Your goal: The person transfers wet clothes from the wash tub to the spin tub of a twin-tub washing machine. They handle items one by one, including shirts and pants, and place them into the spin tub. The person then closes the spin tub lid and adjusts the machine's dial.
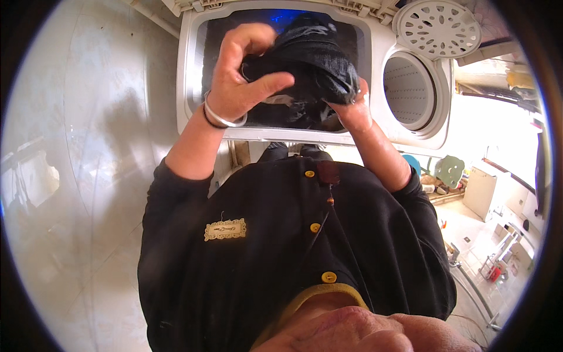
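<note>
A wet, bunched black cloth [312, 61] is held up over the wash tub [363, 110] of a twin-tub washing machine. My right hand [356, 110] grips its lower right end, with most of the fingers hidden behind the fabric. Curved round the cloth's left end is my left hand [237, 66], its thumb apart in front and its fingers blurred. Whether the left fingers press on the fabric cannot be made out. Dark wet material and a pale patch show in the tub below, and a blue glint lies at its far side.
Right of the tub is the round spin-drier opening [409, 92]. A white perforated disc [440, 28] lies at the machine's back right corner. A pale wall [88, 132] rises close on the left. Behind me to the right are a white cabinet [481, 191] and a metal hose [475, 295].
</note>
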`<state>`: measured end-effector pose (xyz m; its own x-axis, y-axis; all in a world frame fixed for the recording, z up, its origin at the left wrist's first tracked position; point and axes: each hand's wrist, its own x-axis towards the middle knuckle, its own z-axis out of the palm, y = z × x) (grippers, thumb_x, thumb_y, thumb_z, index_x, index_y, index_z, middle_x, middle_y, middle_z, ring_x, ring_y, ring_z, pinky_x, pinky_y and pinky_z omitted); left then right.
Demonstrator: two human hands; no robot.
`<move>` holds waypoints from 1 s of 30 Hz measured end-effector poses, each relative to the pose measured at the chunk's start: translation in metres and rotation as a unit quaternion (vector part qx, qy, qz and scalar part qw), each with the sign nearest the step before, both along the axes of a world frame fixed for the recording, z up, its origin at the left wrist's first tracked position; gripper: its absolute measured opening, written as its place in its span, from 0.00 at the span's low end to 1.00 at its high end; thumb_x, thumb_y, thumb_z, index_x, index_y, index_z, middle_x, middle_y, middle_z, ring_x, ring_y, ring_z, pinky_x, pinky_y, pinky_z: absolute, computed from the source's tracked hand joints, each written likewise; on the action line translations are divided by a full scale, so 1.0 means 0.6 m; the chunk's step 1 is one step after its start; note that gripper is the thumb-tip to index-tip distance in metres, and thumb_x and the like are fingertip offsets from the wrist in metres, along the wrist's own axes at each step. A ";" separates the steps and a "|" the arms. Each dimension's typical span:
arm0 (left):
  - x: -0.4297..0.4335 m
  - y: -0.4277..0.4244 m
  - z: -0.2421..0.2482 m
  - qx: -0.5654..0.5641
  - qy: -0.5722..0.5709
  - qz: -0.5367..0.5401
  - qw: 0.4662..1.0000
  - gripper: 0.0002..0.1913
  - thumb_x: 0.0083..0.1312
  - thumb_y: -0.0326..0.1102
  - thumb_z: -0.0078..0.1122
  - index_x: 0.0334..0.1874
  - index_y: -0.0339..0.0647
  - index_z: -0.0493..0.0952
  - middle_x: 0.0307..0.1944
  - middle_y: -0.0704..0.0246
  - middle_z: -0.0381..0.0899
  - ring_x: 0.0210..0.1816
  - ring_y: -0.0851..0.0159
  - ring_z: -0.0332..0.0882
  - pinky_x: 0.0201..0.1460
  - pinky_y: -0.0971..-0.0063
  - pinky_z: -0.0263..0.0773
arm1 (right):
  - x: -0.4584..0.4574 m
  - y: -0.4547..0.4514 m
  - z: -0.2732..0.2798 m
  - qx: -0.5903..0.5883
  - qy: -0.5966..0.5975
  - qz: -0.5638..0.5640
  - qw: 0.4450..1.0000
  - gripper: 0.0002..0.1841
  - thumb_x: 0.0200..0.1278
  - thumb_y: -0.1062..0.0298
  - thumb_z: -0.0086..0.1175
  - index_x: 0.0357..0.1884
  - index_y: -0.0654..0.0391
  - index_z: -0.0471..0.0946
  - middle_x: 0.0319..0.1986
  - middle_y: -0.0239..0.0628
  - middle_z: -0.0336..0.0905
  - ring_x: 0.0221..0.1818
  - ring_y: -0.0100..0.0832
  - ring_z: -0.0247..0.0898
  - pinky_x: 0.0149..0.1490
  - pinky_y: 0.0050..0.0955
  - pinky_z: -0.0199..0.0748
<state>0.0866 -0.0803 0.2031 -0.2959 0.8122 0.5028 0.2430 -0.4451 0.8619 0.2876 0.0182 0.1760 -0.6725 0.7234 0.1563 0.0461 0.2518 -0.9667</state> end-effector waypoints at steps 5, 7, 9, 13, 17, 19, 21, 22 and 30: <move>0.081 0.002 -0.157 -0.133 0.032 -0.130 0.982 0.51 0.40 0.42 0.78 0.67 0.41 0.55 0.60 0.61 0.64 0.62 0.60 0.61 0.66 0.67 0.55 | -0.001 0.015 0.000 0.041 -0.009 -0.058 0.997 0.15 0.42 0.75 0.63 0.36 0.62 0.77 0.30 0.38 0.80 0.35 0.26 0.76 0.44 0.25 0.73; 0.121 0.013 -0.223 -0.227 0.020 -0.149 0.962 0.44 0.46 0.41 0.75 0.65 0.40 0.59 0.63 0.65 0.63 0.64 0.64 0.59 0.67 0.67 0.53 | -0.003 0.019 -0.007 -0.064 -0.038 -0.092 0.993 0.15 0.42 0.76 0.62 0.37 0.62 0.77 0.29 0.37 0.81 0.35 0.25 0.76 0.44 0.25 0.73; 0.119 0.046 -0.258 -0.169 0.037 -0.111 0.979 0.41 0.46 0.45 0.73 0.62 0.41 0.65 0.61 0.64 0.66 0.64 0.60 0.61 0.66 0.66 0.55 | -0.003 0.017 0.000 0.029 -0.088 -0.117 0.989 0.15 0.40 0.76 0.62 0.36 0.64 0.77 0.29 0.35 0.81 0.34 0.22 0.74 0.43 0.24 0.73; 0.102 0.077 -0.209 -0.119 0.141 -0.085 0.979 0.33 0.50 0.48 0.68 0.57 0.44 0.71 0.57 0.65 0.71 0.61 0.58 0.65 0.64 0.64 0.58 | -0.002 0.016 0.071 -0.044 0.112 -0.078 0.990 0.16 0.40 0.76 0.61 0.37 0.64 0.76 0.30 0.35 0.80 0.35 0.24 0.74 0.43 0.25 0.72; 0.095 0.080 -0.073 -0.036 0.131 -0.017 0.991 0.29 0.51 0.45 0.68 0.55 0.44 0.73 0.54 0.65 0.74 0.59 0.60 0.67 0.64 0.64 0.59 | -0.003 0.033 0.175 0.225 0.076 -0.069 0.969 0.13 0.43 0.72 0.64 0.33 0.62 0.77 0.28 0.34 0.81 0.32 0.21 0.74 0.40 0.22 0.73; 0.091 0.075 -0.031 -0.037 0.064 -0.030 0.997 0.29 0.53 0.44 0.68 0.57 0.44 0.72 0.57 0.65 0.72 0.60 0.60 0.66 0.64 0.65 0.59 | -0.022 0.038 0.203 0.177 0.110 -0.061 0.976 0.19 0.35 0.74 0.63 0.37 0.62 0.76 0.32 0.39 0.80 0.35 0.31 0.76 0.43 0.25 0.72; 0.083 0.083 -0.023 0.004 0.086 0.038 0.996 0.29 0.52 0.44 0.69 0.56 0.44 0.72 0.55 0.66 0.73 0.58 0.59 0.68 0.63 0.65 0.61 | -0.042 0.053 0.215 0.287 0.094 -0.093 0.949 0.22 0.32 0.75 0.62 0.38 0.62 0.76 0.34 0.42 0.79 0.36 0.36 0.76 0.44 0.27 0.72; 0.076 0.086 -0.033 0.019 0.025 0.000 1.000 0.30 0.51 0.44 0.70 0.56 0.44 0.72 0.54 0.66 0.74 0.56 0.59 0.70 0.61 0.65 0.63 | -0.046 0.055 0.214 0.391 0.040 -0.133 0.910 0.22 0.32 0.75 0.62 0.38 0.62 0.76 0.34 0.42 0.79 0.36 0.36 0.76 0.44 0.27 0.72; 0.058 0.094 -0.245 -0.135 0.185 0.011 0.973 0.26 0.53 0.42 0.67 0.53 0.39 0.72 0.47 0.67 0.74 0.48 0.65 0.70 0.53 0.71 0.65 | -0.062 0.054 0.136 -0.022 0.124 -0.061 0.990 0.15 0.38 0.74 0.63 0.33 0.64 0.75 0.26 0.32 0.77 0.32 0.19 0.69 0.40 0.22 0.71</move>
<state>0.1212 -0.0240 0.0560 -0.1542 0.9252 0.3467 0.5654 -0.2051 0.7989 0.2506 0.0503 0.2578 -0.5244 0.8067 0.2724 -0.1670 0.2163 -0.9619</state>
